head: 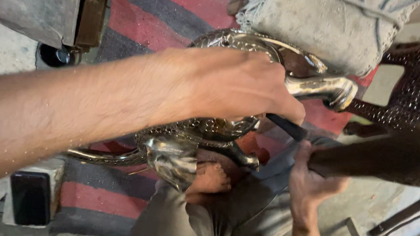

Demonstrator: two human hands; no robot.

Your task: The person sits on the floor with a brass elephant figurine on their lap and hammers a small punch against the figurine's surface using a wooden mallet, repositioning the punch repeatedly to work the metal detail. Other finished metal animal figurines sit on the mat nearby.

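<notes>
The left hand (pixel 231 85) clamps on a dark-handled tool (pixel 287 126) atop the shiny metal animal figure (pixel 193 146) lying lengthwise over the striped rug (pixel 168 13), while the right hand (pixel 310 185), nearer the body, grips its dark leg (pixel 382 157).

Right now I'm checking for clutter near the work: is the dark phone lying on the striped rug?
No: the dark phone rests on a pale block beside the striped rug.

Bare, hairy left forearm, sleeveless; grey trousers over the knees; bare foot (pixel 209 179) below.
</notes>
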